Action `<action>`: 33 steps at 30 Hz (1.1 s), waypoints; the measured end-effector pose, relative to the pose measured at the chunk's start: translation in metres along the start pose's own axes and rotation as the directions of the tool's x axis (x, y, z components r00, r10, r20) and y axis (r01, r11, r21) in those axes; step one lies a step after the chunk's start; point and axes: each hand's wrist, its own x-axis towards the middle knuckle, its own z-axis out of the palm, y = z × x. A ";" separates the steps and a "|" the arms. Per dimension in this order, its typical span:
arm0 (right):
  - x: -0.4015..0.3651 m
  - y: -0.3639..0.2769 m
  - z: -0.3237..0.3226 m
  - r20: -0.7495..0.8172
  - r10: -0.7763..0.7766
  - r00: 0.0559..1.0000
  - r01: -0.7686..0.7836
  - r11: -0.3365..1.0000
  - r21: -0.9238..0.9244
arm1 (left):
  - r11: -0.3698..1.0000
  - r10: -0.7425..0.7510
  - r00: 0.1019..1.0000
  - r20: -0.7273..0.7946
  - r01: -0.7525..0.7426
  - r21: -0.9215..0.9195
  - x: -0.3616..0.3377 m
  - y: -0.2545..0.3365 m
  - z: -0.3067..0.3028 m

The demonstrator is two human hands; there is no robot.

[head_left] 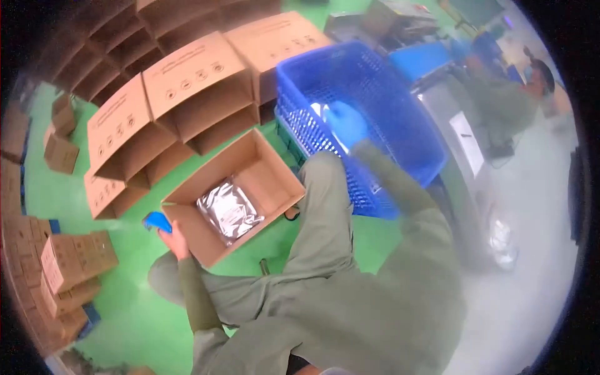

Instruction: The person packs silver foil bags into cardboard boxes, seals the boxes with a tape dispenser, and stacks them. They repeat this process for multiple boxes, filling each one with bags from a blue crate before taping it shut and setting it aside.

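Note:
My left hand (175,240), bare, is closed round a small blue object (156,220) beside the near left corner of an open cardboard box (269,175). The object's kind is hard to make out. Inside that box lies a shiny silver foil packet (230,209), flat on the bottom. My right hand (347,123), in a blue glove, reaches into a blue plastic basket (409,115). Motion blurs its fingers, and a whitish, shiny piece (320,110) shows right by them.
Cardboard boxes (194,78) stand on their sides in stacked rows beyond the open box. More cartons (78,259) are piled at the left. A grey work surface (456,134) runs along the right, with another person (500,103) behind it. Green floor (134,300) shows around my legs.

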 end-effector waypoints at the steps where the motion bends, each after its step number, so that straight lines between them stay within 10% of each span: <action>1: 0.015 0.061 -0.019 0.048 0.104 0.993 -0.091 0.972 -0.216 | 1.000 -0.028 0.999 -0.015 0.028 0.007 0.000 0.001 0.001; 3: 0.048 0.256 0.000 0.363 0.480 0.798 -0.271 0.825 -0.496 | 0.999 -0.046 0.999 -0.026 0.047 0.006 0.000 0.012 0.002; 5: 0.015 0.452 0.064 0.241 0.127 0.962 -0.096 0.986 -0.136 | 0.989 -0.114 0.993 0.015 0.115 -0.091 -0.006 0.025 0.006; 7: -0.018 0.378 0.043 0.649 0.407 0.643 -0.697 0.662 0.276 | 0.982 -0.152 0.988 0.019 0.153 -0.113 -0.003 0.017 0.009; 10: -0.001 0.347 0.080 0.510 0.749 0.422 -0.894 0.436 0.099 | 0.986 -0.144 0.990 0.004 0.143 -0.086 0.003 -0.020 -0.006; 13: 0.008 0.466 0.162 -0.010 0.672 0.741 -0.667 0.734 -0.128 | 0.994 -0.079 0.996 -0.034 0.081 0.077 0.002 -0.025 -0.009; 17: 0.035 0.388 0.099 -0.164 0.604 0.780 -0.625 0.735 -0.265 | 0.962 -0.159 0.985 0.063 0.169 -0.215 -0.002 0.015 0.013; 20: 0.054 0.184 0.008 -0.165 0.200 0.966 -0.251 0.881 -0.400 | 0.984 -0.180 0.984 0.018 0.180 -0.003 0.002 -0.023 -0.011; 21: 0.063 0.127 -0.016 -0.010 -0.226 0.974 0.159 0.713 -0.683 | 0.971 -0.220 0.975 -0.003 0.220 0.094 0.003 -0.024 -0.013; 22: 0.059 0.066 -0.051 0.271 -0.090 0.958 0.251 0.717 -0.650 | 0.993 -0.116 0.992 0.041 0.114 0.031 0.007 -0.046 -0.016; 24: 0.043 -0.001 -0.086 0.374 -0.302 0.877 0.475 0.657 -0.585 | 0.992 -0.118 0.992 0.038 0.116 0.045 0.005 -0.042 -0.017; 27: -0.012 -0.134 -0.139 0.348 -0.408 0.844 0.474 0.871 -0.129 | 0.992 -0.052 0.997 -0.063 0.059 0.109 0.000 -0.032 -0.008; 33: -0.031 -0.238 -0.120 0.429 -0.457 0.780 0.512 0.859 -0.018 | 0.997 -0.032 0.979 -0.200 0.045 0.061 -0.001 0.012 0.012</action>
